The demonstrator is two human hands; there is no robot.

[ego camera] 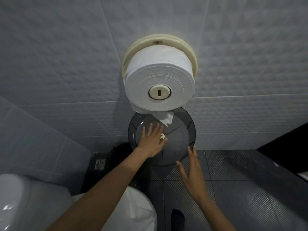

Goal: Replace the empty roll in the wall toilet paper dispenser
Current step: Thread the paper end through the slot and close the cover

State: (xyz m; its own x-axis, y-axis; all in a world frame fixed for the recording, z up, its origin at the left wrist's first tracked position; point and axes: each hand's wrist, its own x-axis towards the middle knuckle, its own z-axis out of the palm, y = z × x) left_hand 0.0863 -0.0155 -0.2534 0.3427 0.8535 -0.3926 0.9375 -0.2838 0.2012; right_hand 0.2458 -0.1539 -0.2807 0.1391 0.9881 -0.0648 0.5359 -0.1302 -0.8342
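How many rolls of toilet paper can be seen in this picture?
1. The toilet paper roll sits on the open dispenser on the wall, above the hanging grey cover. No other roll shows; one could lie outside the view.

Wall [66,55] behind and above the grip is pale grey tile with a fine raised texture and thin grout lines. Down-left of the grip, a square metal floor drain [100,164] sits in dark floor by the wall base. Further down-left, a white toilet [20,202] fills the lower corner, glossy, partly cut off by the frame. Below and right of the grip, floor [241,189] is dark grey tile with ribbed diagonal stripes. Directly below, something white [140,209] and rounded, unclear what. Far right, a black slanted surface [290,139], with a pale edge [303,176] below it.
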